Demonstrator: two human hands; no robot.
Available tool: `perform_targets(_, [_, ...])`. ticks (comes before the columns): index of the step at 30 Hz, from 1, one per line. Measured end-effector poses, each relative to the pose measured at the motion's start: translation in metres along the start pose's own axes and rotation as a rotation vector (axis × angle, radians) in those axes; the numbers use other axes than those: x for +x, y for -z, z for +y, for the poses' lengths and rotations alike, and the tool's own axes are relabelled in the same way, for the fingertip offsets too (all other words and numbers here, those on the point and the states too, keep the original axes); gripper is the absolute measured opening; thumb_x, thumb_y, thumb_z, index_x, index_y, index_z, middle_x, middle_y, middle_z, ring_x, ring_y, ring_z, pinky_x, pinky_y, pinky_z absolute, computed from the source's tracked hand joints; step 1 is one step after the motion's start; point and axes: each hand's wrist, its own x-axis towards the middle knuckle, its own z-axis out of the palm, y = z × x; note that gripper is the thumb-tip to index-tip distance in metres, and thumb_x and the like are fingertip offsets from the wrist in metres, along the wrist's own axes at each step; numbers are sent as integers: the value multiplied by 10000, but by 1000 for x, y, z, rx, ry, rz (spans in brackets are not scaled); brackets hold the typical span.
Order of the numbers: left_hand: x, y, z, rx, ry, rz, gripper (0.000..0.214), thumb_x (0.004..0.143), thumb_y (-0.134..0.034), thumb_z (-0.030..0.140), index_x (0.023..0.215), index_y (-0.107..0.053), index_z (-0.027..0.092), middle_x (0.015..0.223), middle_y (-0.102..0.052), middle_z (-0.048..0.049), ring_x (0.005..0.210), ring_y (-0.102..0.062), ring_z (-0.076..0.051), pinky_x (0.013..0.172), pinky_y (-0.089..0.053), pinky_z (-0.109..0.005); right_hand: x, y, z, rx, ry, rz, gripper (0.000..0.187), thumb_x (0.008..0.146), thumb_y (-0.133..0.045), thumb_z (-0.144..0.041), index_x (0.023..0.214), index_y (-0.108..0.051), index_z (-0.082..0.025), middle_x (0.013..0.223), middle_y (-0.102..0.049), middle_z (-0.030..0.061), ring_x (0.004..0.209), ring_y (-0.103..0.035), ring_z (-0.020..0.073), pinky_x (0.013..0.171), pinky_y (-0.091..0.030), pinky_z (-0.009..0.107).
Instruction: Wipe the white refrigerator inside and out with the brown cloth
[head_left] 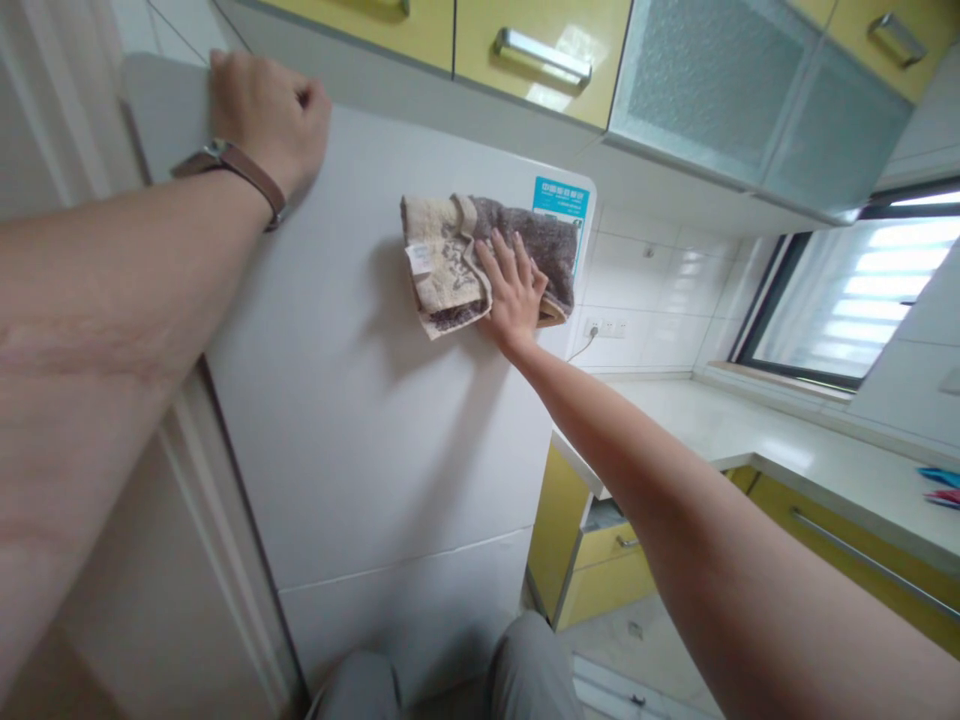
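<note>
A folded towel (450, 255), beige with a pattern on one part and grey-brown on the other, lies against the upper right of a pale refrigerator door (360, 430). A small white tag shows on its beige side. My right hand (515, 290) is flat on the towel with its fingers spread, pressing it to the door. Near the door's top left corner, my left hand (266, 120) is curled into a loose fist with a dark gap by the thumb. Nothing shows inside that fist. A brown-strapped watch (251, 180) is on my left wrist.
Yellow cupboards (540, 60) with metal handles hang above the door. A blue label (562, 195) is partly behind the towel. To the right are a white counter (675, 410), a wall socket (604, 328) with a plugged-in cord, and a window (855, 290). My knees are below.
</note>
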Motion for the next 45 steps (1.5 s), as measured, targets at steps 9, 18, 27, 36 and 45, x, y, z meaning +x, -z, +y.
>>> perform_targets(9, [-1,5,6,48,20,-30,673,996,-166,402,1343,-680,140,1228,-726,-65,1023,-588,-212,811,-306,-409,-21,-2,-1,-9,-25,-60,607,995,-376,-432,1584,-419,-294,1666,-340,44,1581,-161,297,1203,-241,550])
perform_targets(18, [-1,4,4,46,3,-31,678,999,-165,411,1335,-675,118,1248,-724,-63,1009,-594,-195,806,-300,-397,-39,-7,0,-54,-12,-89,610,990,-437,-458,1584,-419,-316,1667,-343,49,1585,-171,306,1197,-261,541])
perform_targets(27, [1,4,2,45,8,-29,678,1000,-158,405,1334,-681,133,1243,-724,-57,1052,-604,-212,793,-309,-403,-59,-10,0,-33,-17,-88,595,989,-451,-437,1575,-435,-335,1665,-350,41,1582,-193,312,1188,-263,554])
perform_targets(36, [1,2,4,41,40,-41,685,1004,-153,424,1340,-671,127,1261,-721,-51,1077,-603,-193,837,-342,-399,-68,-11,0,-25,-28,-105,568,999,-450,-420,1561,-459,-344,1657,-367,42,1580,-203,314,1188,-261,547])
perform_targets(45, [1,3,2,26,9,-40,681,1018,-155,429,1333,-669,112,1302,-704,-63,1118,-597,-195,860,-346,-406,-80,-12,1,-7,-10,-119,589,981,-487,-418,1563,-460,-329,1657,-366,56,1580,-195,324,1185,-248,552])
